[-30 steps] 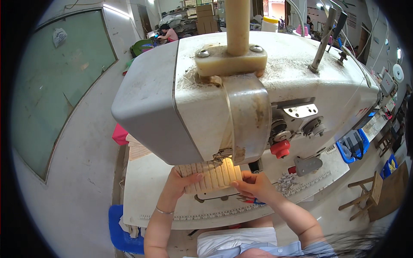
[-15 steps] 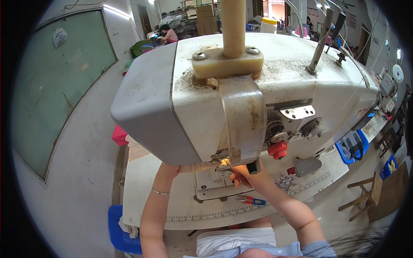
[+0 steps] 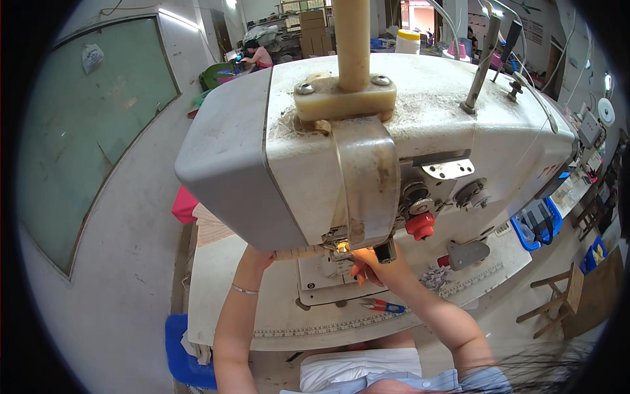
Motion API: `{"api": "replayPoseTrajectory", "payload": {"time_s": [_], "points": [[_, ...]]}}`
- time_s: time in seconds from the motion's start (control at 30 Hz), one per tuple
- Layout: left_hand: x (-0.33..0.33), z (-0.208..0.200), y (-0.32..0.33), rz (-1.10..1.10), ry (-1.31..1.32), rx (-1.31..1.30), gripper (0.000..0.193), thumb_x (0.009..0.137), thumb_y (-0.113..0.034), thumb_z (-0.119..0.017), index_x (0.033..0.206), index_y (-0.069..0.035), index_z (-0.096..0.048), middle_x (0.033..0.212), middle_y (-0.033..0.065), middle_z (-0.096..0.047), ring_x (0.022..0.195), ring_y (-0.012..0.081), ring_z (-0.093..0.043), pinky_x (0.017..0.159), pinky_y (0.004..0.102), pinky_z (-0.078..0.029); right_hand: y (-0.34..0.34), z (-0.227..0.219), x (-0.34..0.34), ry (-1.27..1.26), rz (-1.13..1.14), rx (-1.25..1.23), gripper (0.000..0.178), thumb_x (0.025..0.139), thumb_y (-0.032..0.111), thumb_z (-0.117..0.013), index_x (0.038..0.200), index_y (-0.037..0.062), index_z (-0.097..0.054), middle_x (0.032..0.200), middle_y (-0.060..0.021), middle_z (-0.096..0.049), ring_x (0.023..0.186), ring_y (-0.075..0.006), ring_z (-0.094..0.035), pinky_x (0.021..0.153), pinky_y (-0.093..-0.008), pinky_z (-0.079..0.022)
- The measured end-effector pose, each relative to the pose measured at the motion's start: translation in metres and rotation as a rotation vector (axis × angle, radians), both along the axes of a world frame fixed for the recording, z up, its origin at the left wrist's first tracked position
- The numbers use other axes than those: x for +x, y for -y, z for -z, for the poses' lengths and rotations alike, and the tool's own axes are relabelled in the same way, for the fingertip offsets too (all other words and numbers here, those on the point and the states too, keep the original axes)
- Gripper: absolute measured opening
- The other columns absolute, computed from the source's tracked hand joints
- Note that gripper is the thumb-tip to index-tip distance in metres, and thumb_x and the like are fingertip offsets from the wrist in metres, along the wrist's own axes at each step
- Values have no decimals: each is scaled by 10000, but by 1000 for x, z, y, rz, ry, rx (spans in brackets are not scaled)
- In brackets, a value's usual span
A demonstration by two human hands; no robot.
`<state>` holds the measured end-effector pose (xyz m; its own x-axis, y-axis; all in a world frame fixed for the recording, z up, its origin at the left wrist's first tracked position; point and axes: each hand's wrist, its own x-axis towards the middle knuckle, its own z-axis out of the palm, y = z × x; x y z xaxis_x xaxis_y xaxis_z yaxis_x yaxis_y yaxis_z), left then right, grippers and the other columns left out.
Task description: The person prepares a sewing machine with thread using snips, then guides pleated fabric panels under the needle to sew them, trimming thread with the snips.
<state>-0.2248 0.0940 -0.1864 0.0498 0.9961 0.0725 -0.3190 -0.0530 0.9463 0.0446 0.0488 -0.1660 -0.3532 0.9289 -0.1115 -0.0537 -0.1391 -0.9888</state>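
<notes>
Cloth [image 3: 293,253]: one piece, pale, with cross lines. Lies under the left front of the machine [image 3: 303,151], its right end near the lit needle area [image 3: 341,247]. Only the near edge shows; the rest is hidden by the machine.

Left hand [image 3: 260,257]: closed on the cloth's left end, fingertips mostly out of sight beneath the machine.

Right hand [image 3: 369,264]: just right of the needle area, fingers curled downward, partly covered by machine parts. Whether it grips the cloth cannot be told.

Step, as judged: holding the cloth in position at the needle area, one hand on either side.

Next move, as judged: calls for the cloth kept flat and aligned, the left hand steadying its end, the right hand's fingers clear of the needle area.

Snips [image 3: 382,306]: one pair, red and blue, lying on the surface [image 3: 226,289] nearer the person than the right hand; untouched.

Scraps [image 3: 436,278]: small pale heap, right of the right forearm.

Ruler [image 3: 341,324]: marked strip along the near edge of the surface.

Stack [image 3: 211,225]: pale layered pieces, far left of the surface, well apart from the snips.
</notes>
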Motion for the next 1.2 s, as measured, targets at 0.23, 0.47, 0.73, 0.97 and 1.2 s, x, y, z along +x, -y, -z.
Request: {"api": "replayPoseTrajectory", "payload": {"time_s": [0.23,0.47,0.73,0.97,1.2], "points": [[-1,-3,0,-31,-1,-46,359,886,-201,-605,1168,0,-510,1127,90,-559,1025,167,-570,824,315,-520,-1,2,4,44,40,-61,237,900,202,-565,810,2,-654,619,-24,-605,493,-33,-502,429,-189,-343],[43,-10,115,-245,-78,-50,392,870,-91,-602,1226,31,-493,1056,56,-614,943,161,-596,857,312,-482,11,-9,21,-85,193,492,240,922,169,-549,1117,30,-571,670,28,-566,584,-32,-483,529,-207,-376],[156,23,169,-520,-7,150,352,842,-61,-689,1122,76,-526,1101,117,-577,984,163,-546,893,303,-441,36,-2,7,40,-121,66,283,935,259,-578,855,-1,-654,574,43,-484,536,-26,-387,467,-209,-303],[137,11,177,-135,87,-90,296,906,-90,-611,1152,59,-541,1105,132,-596,1003,171,-567,858,290,-473,34,7,1,130,11,313,342,925,303,-601,818,-21,-630,552,35,-452,533,-37,-355,459,-251,-306],[49,-41,190,675,-398,-29,249,950,-139,-535,1114,27,-620,1024,98,-671,961,148,-623,837,260,-496,32,6,6,184,-2,311,341,919,306,-608,814,-17,-633,544,20,-442,541,-43,-363,474,-252,-323]]}}
